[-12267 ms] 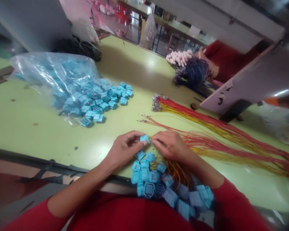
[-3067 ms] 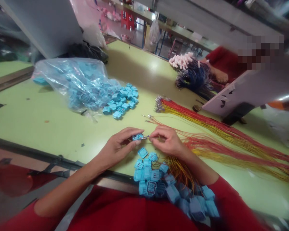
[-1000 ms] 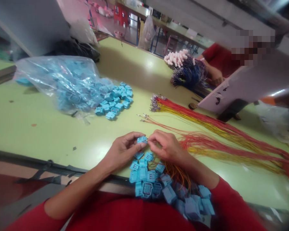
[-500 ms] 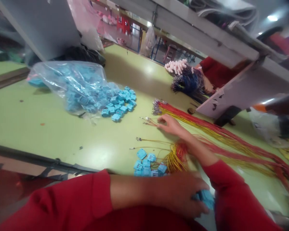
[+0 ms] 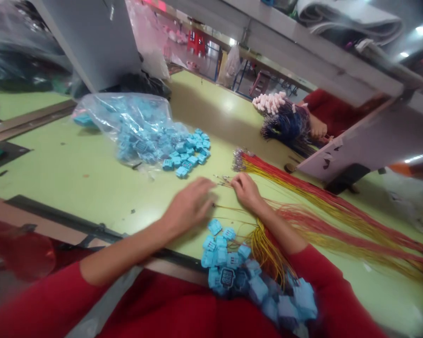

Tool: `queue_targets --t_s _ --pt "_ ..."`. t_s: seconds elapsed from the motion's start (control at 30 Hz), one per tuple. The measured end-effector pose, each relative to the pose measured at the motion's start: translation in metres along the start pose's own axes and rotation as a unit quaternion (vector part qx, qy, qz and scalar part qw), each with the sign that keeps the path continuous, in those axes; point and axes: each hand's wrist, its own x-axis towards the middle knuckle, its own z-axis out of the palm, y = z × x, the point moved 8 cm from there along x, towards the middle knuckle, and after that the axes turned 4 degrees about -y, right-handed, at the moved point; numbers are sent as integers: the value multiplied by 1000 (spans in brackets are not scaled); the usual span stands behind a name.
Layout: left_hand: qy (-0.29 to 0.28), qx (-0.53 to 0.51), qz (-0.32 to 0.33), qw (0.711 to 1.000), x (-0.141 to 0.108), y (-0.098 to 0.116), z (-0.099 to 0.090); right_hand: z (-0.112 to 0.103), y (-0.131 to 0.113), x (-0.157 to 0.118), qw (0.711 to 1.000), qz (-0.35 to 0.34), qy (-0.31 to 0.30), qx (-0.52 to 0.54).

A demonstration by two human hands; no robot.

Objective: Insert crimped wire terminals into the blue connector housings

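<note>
My left hand (image 5: 191, 204) is blurred by motion above the green table, left of the wire ends. Nothing shows in it, though its fingers hide part of the palm. My right hand (image 5: 245, 191) sits on the thin wires, fingers together near their metal terminals (image 5: 223, 179). Below both hands lies a heap of light blue plastic multi-cavity connectors (image 5: 225, 263), some with yellow and orange wires (image 5: 264, 249) leading into them. Long bundles of red and yellow wires (image 5: 324, 206) spread to the right of my right hand.
A clear plastic bag of blue connectors (image 5: 141, 126) spills a loose pile (image 5: 186, 159) onto the green table (image 5: 74, 150). At the far side, a co-worker's hand (image 5: 317, 127) is by dark blue wires (image 5: 285, 124) and pale connectors (image 5: 270, 102). A grey panel (image 5: 366, 141) stands at the right.
My left hand has come back from the connector heap near my body to the table left of the wire ends. The heap shows again. My right hand remains at the wires.
</note>
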Motion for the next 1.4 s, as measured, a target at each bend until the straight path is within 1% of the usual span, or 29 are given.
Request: queue_targets --t_s 0.03,0.07,0.1,0.13,0.17,0.23,0.27,0.3,0.33,0.37,0.47,0.57,0.63,0.67,0.73,0.8,0.83,0.87,0.9,0.97,1.03,1.07,1.1,1.13,1.17,1.23,1.3,1.4 --pt "26 69 -10 997 2 -19 -16 -2 -1 -1 1000 1 5 19" --pt "37 127 -17 991 4 -35 -29 -5 -3 -3 999 3 7 40" --pt "36 177 -27 983 5 -48 -39 -7 -6 -6 998 5 3 65" --pt "16 214 -39 976 7 -61 -45 -7 -11 -9 995 7 -11 95" --pt "-8 235 -48 971 9 -71 -48 -5 -16 -13 991 9 -40 125" --pt "-52 248 -62 965 10 -84 -49 5 -31 -23 976 7 -135 173" --pt "-65 243 -67 966 10 -88 -48 12 -40 -30 966 0 -185 180" --pt "-71 234 -73 967 10 -91 -47 18 -49 -36 958 -13 -226 173" --pt "-73 223 -80 969 10 -93 -46 23 -57 -42 955 -31 -254 152" --pt "-73 209 -87 971 9 -96 -44 26 -64 -46 955 -51 -267 122" --pt "-74 160 -107 978 8 -101 -41 35 -75 -52 958 -105 -267 28" --pt "-60 108 -108 986 7 -100 -41 41 -79 -55 952 -150 -266 -22" --pt "-37 69 -98 992 5 -94 -41 38 -79 -54 956 -158 -246 -20" --pt "-27 47 -100 994 3 -91 -41 33 -78 -52 962 -150 -230 -5" --pt "-14 -15 -127 992 -1 -86 -38 24 -73 -49 972 -118 -196 44" --pt "-8 -122 -161 979 -6 -81 -32 19 -69 -48 975 -88 -182 95" --pt "-7 -190 -172 967 -9 -77 -29 19 -69 -48 973 -82 -185 110" --pt "-5 -262 -182 948 -10 -73 -26 21 -69 -48 971 -83 -194 115" --pt "0 -330 -196 923 -12 -71 -24 24 -71 -48 968 -90 -206 111" --pt "23 -441 -237 865 -15 -69 -22 32 -74 -50 963 -107 -234 79" --pt "58 -514 -286 807 -19 -73 -22 40 -77 -52 958 -125 -257 25" --pt "73 -538 -305 782 -21 -74 -22 43 -79 -53 955 -133 -265 -2" --pt "85 -555 -319 764 -23 -76 -21 45 -80 -54 953 -139 -270 -24" --pt "94 -564 -328 752 -25 -77 -21 45 -81 -55 952 -142 -269 -40" --pt "101 -564 -334 748 -27 -78 -21 43 -81 -55 953 -142 -263 -45" --pt "105 -546 -339 759 -32 -77 -19 36 -81 -54 961 -135 -240 -22" --pt "89 -514 -335 785 -36 -73 -15 25 -79 -53 971 -117 -209 26" --pt "45 -489 -301 818 -39 -59 -5 8 -77 -52 977 -91 -164 106"
